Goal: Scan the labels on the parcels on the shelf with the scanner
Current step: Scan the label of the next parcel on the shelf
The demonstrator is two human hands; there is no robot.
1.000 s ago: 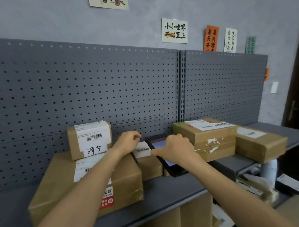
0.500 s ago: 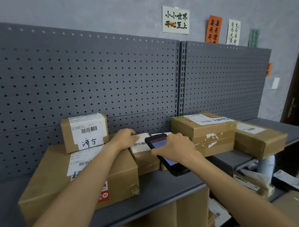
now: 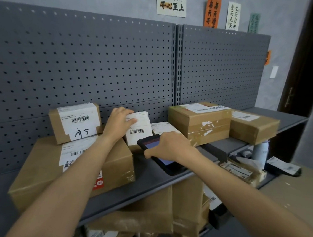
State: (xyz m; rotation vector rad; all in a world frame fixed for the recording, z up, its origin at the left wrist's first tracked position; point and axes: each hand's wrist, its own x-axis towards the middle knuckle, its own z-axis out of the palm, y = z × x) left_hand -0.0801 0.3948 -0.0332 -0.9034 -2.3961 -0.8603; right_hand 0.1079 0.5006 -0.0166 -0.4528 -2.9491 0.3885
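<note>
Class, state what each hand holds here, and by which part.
The left hand grips the small white-labelled cardboard parcel by its top left edge; the right hand holds the black handheld scanner around its middle.

A parcel storeroom or pickup point: grey metal shelf [image 3: 156, 185] with pegboard backing [image 3: 93, 67], labelled cardboard boxes [image 3: 200, 122] stacked above and below, handwritten paper signs [image 3: 171, 2] on the wall

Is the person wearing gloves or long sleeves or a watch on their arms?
No. The left hand and the right hand are both bare, with no gloves. No rings, watch or bracelet show on the parts in view. Both forearms are uncovered all the way to the bottom edge of the picture, so no sleeves can be seen. Each grip is simply bare fingers.
</note>
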